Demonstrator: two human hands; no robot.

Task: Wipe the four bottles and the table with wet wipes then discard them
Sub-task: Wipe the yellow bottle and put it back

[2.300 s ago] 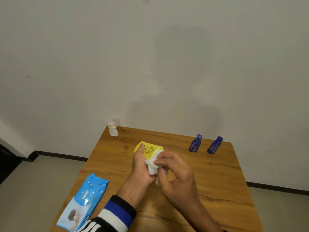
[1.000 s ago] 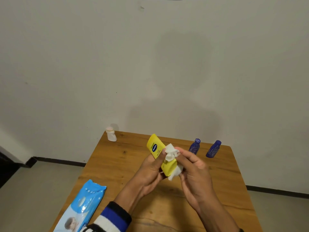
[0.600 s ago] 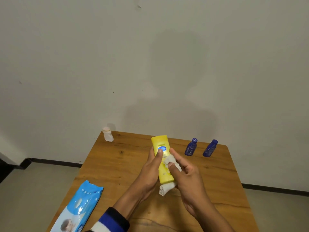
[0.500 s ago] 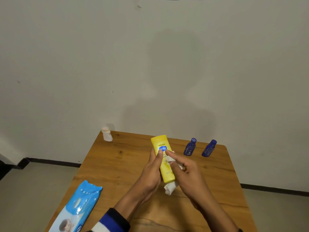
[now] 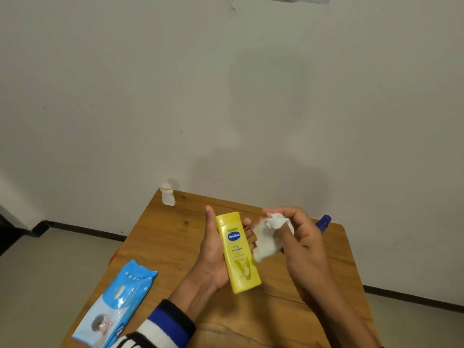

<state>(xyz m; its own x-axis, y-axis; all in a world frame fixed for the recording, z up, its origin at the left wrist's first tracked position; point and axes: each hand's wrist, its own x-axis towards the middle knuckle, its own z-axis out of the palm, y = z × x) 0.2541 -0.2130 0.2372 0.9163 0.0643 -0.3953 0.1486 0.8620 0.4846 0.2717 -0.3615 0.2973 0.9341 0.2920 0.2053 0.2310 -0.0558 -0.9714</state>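
Table: wooden, standing against a pale wall, carrying everything below.
Wipes pack: blue, lying flat at the table's near left corner.
Left hand: gripping the yellow bottle from its left side and from behind, thumb lying straight along the bottle's left edge, fingertips showing past its right edge; a striped cuff is covering the wrist.
Right hand: fingers curling around the wipe, pinching it just right of the bottle.
Yellow bottle: being held above the table's middle, label facing the camera, cap end pointing toward the person.
Wipe: white, crumpled, hanging from the right fingers, sitting just beside the bottle's right side; whether touching it cannot be told.
White bottle: standing upright at the far left corner.
Blue bottle: standing near the far right edge, mostly hiding behind the right hand.
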